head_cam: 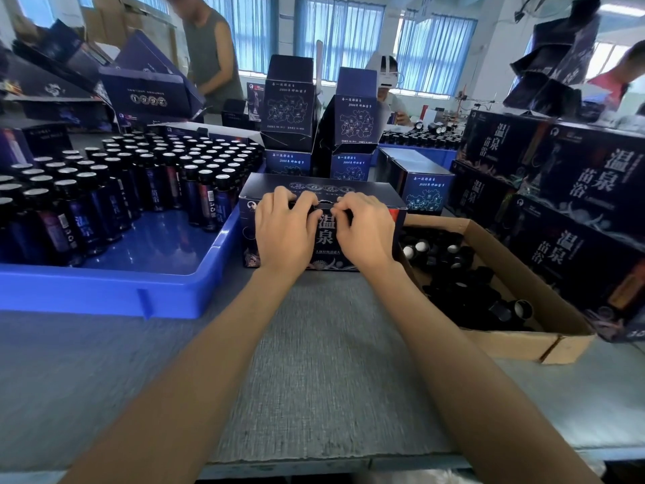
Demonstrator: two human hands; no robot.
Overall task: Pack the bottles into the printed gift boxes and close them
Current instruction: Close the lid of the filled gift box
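I see a grey, fine-textured desk [331, 344] directly ahead. Far wall: tall windows with blue vertical blinds [336, 33], with bright daylight coming through. At right, a white wall pillar [497, 47] stands between two window bays.

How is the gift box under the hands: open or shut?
Almost shut: printed gift box has its lid flat, but a gap shows along the front between left hand and right hand.

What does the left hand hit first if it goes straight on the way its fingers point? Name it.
The left hand lies on the gift box, fingers across its lid edge. Straight on it would slide over the lid, then probably meet the stacked printed boxes behind; depth is unclear.
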